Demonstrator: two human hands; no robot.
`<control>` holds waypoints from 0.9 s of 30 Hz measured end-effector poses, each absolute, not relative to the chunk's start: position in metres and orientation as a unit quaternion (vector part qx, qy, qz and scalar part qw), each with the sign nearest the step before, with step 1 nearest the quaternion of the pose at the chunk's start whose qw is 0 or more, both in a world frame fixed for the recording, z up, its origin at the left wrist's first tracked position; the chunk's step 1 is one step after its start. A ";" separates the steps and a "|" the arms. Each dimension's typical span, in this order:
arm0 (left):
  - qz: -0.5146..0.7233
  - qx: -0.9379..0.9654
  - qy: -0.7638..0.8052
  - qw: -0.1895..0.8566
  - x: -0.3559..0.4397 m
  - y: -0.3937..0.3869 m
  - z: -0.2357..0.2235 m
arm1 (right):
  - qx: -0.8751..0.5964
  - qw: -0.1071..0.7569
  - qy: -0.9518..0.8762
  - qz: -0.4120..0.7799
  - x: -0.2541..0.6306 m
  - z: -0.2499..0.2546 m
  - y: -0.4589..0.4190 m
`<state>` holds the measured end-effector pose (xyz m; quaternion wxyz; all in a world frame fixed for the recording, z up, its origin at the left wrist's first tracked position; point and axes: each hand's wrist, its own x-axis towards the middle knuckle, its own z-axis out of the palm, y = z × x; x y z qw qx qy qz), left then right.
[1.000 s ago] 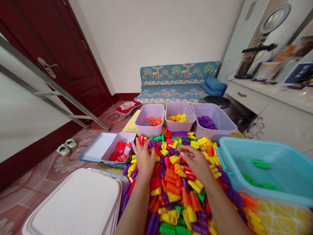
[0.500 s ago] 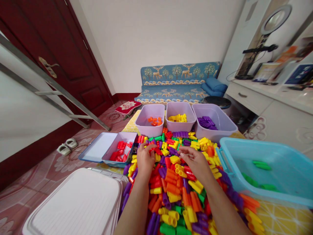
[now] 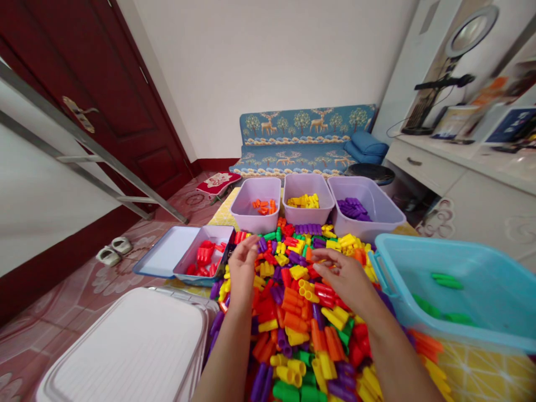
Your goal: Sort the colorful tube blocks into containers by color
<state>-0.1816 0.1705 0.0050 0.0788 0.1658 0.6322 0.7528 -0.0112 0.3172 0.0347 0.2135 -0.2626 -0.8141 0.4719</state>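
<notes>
A dark red door (image 3: 113, 95) stands at the far left of this room, and a deer-print sofa (image 3: 301, 125) sits against the far wall. Both bare hands hover over a heap of bullet-shaped plastic building blocks (image 3: 293, 318) on a yellow patterned mat (image 3: 481, 374). Compared with a moment ago, the left hand (image 3: 243, 273) has risen off the heap and turned more on edge, its fingers loose and apart, with nothing visible in them. The right hand (image 3: 345, 279) has slid a little to the right and stays open, its fingers reaching toward a small orange block (image 3: 309, 254) without clearly gripping it. The heap lies directly under and between the hands, and the right forearm now covers more of its right flank.

Ahead of the hands stand three lilac tubs holding orange blocks (image 3: 263, 207), yellow blocks (image 3: 304, 201) and purple blocks (image 3: 350, 210). Left of the left hand, a lilac tray (image 3: 186, 268) holds red blocks (image 3: 204, 255). Right of the right hand, a light-blue basket (image 3: 481, 290) holds green blocks (image 3: 448, 283). A white lidded box (image 3: 125, 346) sits nearer, below the left arm.
</notes>
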 end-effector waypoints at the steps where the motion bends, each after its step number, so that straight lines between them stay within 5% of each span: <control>1: 0.707 0.213 0.664 0.116 -0.181 0.170 0.006 | -0.254 0.174 -0.840 0.448 -0.006 0.039 0.317; 4: 0.533 0.353 0.752 0.161 -0.180 0.163 0.011 | -0.212 0.058 -0.905 0.364 0.006 0.045 0.312; 9: 0.348 0.484 0.784 0.171 -0.173 0.152 0.016 | -0.206 0.026 -0.933 0.294 -0.001 0.035 0.295; 15: 0.459 0.486 0.728 0.151 -0.163 0.174 0.001 | -0.176 0.083 -0.897 0.396 -0.021 0.028 0.292; 20: 0.654 0.352 0.601 0.295 -0.158 0.185 -0.002 | -0.163 0.190 -0.790 0.560 -0.025 0.029 0.296; 27: 0.709 0.337 0.540 0.305 -0.153 0.188 -0.003 | -0.143 0.183 -0.719 0.655 -0.030 0.026 0.296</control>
